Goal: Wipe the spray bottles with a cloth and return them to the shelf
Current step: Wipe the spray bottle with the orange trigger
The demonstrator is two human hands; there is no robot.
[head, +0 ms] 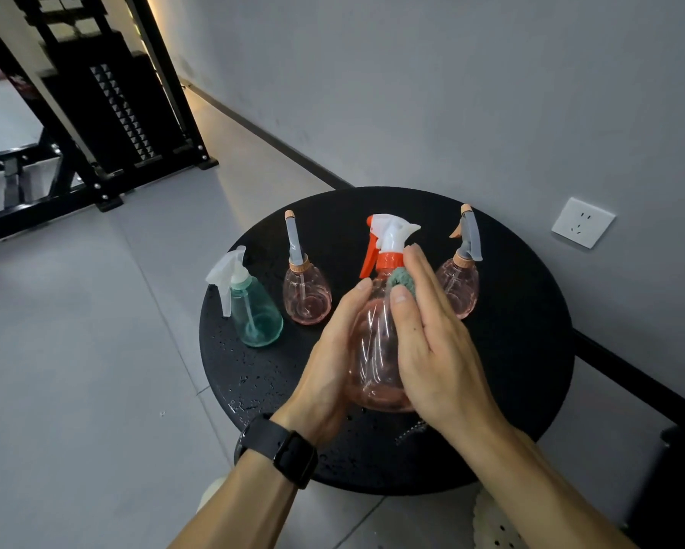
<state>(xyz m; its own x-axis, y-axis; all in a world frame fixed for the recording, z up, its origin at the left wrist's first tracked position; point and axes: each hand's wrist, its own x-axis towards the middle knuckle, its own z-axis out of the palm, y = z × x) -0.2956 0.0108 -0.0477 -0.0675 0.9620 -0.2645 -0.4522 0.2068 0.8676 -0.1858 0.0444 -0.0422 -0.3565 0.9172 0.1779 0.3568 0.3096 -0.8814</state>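
Near the left edge of the round black counter (531, 311) stands a teal spray bottle (253, 311), with a small pink spray bottle (307, 295) just beside it. The left hand (329, 358) wraps its curled fingers around a large pink spray bottle (372, 350) mid-counter. The right hand (432, 334), fingers straight, presses a green cloth (404, 278) against its shoulder. Another pink spray bottle (461, 283) stands toward the right edge.

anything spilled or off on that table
Yes: water droplets speckle the black round table, thickest near the green spray bottle and the front-left edge. All bottles stand upright; none looks damaged.
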